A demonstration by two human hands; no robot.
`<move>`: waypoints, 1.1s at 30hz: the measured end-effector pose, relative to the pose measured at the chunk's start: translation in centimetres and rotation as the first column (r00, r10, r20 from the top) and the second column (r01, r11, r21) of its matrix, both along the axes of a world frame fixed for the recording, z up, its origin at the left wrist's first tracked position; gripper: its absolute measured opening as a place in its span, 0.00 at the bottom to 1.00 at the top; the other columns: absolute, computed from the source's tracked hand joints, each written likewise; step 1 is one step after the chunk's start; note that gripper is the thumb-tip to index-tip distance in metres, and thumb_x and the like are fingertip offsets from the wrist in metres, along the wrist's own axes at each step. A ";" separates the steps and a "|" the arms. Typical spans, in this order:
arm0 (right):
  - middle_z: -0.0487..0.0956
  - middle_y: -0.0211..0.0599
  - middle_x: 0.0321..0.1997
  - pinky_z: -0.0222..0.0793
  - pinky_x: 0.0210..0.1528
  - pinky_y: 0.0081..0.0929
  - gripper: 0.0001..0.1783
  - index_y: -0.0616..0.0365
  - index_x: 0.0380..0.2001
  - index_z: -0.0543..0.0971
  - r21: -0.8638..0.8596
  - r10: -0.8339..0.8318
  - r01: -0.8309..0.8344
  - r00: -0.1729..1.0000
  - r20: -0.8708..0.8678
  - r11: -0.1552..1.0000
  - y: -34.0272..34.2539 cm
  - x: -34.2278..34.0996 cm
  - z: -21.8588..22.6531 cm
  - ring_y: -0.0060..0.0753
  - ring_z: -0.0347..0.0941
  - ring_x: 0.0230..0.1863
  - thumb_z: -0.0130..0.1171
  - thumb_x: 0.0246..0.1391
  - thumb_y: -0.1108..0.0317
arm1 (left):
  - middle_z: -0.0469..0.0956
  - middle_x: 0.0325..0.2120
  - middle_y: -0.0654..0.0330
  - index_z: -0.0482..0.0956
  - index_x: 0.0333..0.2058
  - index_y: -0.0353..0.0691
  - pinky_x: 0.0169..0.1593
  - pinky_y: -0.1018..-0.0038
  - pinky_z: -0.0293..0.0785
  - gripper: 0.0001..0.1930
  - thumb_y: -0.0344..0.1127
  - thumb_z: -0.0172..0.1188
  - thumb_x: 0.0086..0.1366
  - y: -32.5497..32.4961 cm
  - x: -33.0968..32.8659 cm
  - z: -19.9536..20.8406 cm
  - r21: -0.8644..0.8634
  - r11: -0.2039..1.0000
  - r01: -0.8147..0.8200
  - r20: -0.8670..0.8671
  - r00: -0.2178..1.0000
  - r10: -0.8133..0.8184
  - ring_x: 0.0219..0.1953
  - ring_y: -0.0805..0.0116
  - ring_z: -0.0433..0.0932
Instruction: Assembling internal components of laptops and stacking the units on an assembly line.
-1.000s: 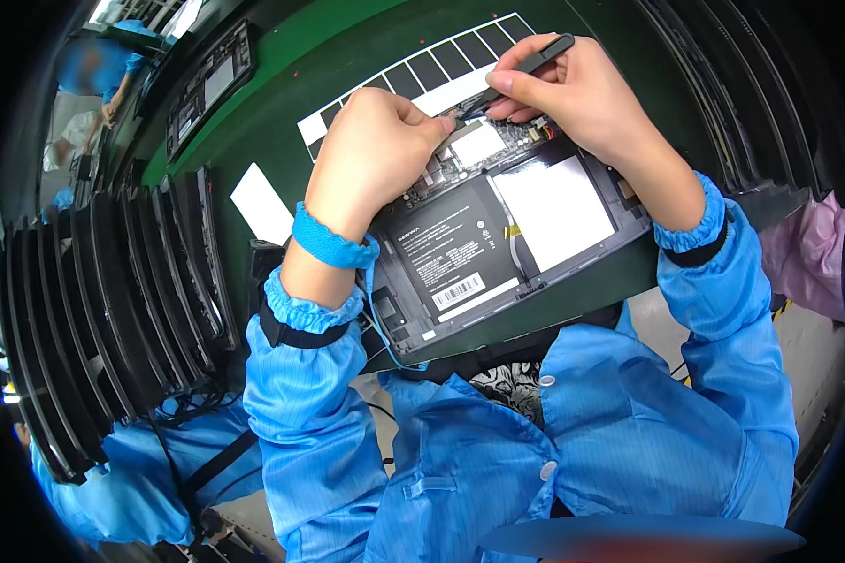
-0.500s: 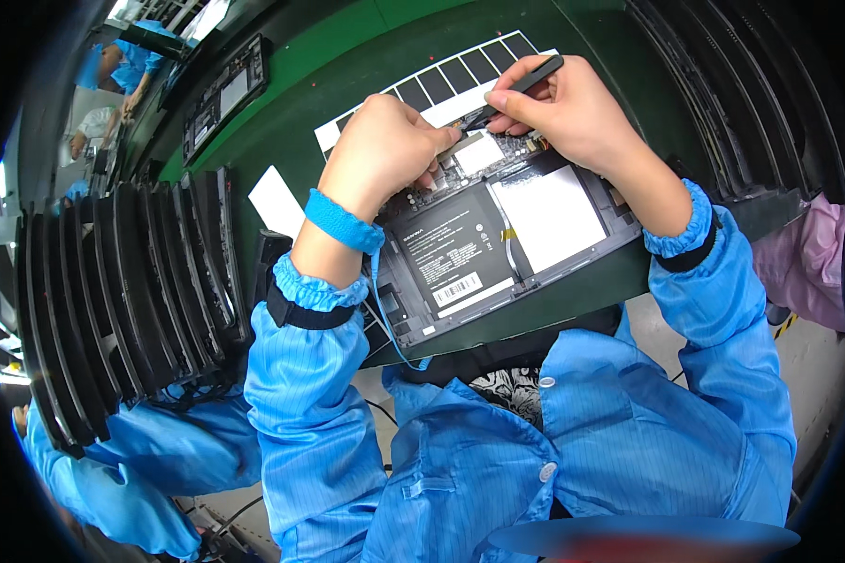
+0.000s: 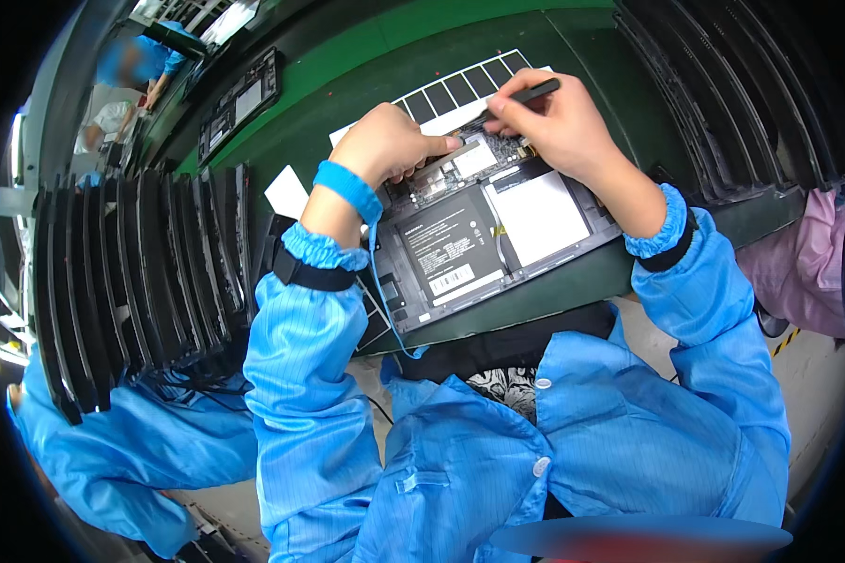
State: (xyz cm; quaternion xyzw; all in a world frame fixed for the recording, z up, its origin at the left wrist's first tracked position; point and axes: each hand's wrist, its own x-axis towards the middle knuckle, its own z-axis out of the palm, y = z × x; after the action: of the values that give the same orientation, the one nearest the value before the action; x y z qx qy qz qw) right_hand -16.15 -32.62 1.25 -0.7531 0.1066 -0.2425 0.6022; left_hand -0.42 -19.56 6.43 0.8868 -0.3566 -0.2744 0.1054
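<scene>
In front of me lies an opened flat electronic device point(image 3: 559, 263), with a dark battery pack point(image 3: 449, 246), a white panel point(image 3: 537, 218) and a green-grey circuit board point(image 3: 432, 185) along its far side. My left hand point(image 3: 385, 145), with a blue wrist strap point(image 3: 348, 190), rests over the board's far left part. Its thumb points right and its fingers curl under; what they pinch, if anything, is hidden. Black tweezers point(image 3: 538, 91) are held pen-like in my right hand point(image 3: 561, 122), pointing down at the board's far edge. Their tips are too small to make out.
Beyond the device lies a white sheet with black rectangles point(image 3: 460, 87). Racks of upright dark panels stand at left point(image 3: 141, 281) and right point(image 3: 723, 103). A second opened device point(image 3: 241, 105) lies far left. A small white card point(image 3: 286, 193) is beside my left wrist. Other people sit nearby.
The whole view has shifted slightly. My left fingers are more tucked under the hand, with the thumb at the board's far edge. My right hand still holds the tweezers, now tilted flatter.
</scene>
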 end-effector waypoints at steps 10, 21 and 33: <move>0.80 0.39 0.34 0.76 0.38 0.19 0.12 0.63 0.37 0.77 0.332 -0.098 0.047 0.985 0.140 0.942 -1.0 -0.9 0.2 0.30 0.81 0.35 0.59 0.59 0.64 | 0.80 0.26 0.53 0.80 0.35 0.30 0.35 0.73 0.72 0.13 0.38 0.60 0.62 13.5 -5.0 1.5 -0.658 0.751 -0.054 0.187 0.955 0.232 0.31 0.66 0.80; 0.82 0.37 0.25 0.73 0.33 0.24 0.15 0.64 0.33 0.82 -0.253 0.231 -0.256 0.965 -0.123 0.933 12.3 4.4 6.0 0.26 0.78 0.28 0.62 0.53 0.61 | 0.69 0.57 0.49 0.71 0.54 0.33 0.60 0.59 0.61 0.29 0.45 0.63 0.59 21.8 -6.4 -5.9 -0.547 0.831 -0.103 0.318 0.893 0.320 0.58 0.49 0.67; 0.82 0.49 0.28 0.75 0.37 0.33 0.16 0.64 0.32 0.83 -0.389 0.188 -0.248 0.964 -0.185 0.887 14.2 10.3 1.2 0.45 0.81 0.31 0.61 0.50 0.59 | 0.65 0.60 0.52 0.68 0.58 0.37 0.58 0.57 0.56 0.31 0.52 0.56 0.62 20.5 -5.3 -7.9 -0.416 0.909 -0.014 0.574 0.771 0.275 0.62 0.54 0.60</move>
State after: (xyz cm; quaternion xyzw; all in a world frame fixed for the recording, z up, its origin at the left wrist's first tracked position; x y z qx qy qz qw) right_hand -5.85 -18.43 2.40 -0.8847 0.0107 -0.1357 0.4458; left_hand -5.71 0.96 -1.51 0.9133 -0.3473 0.1182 0.1767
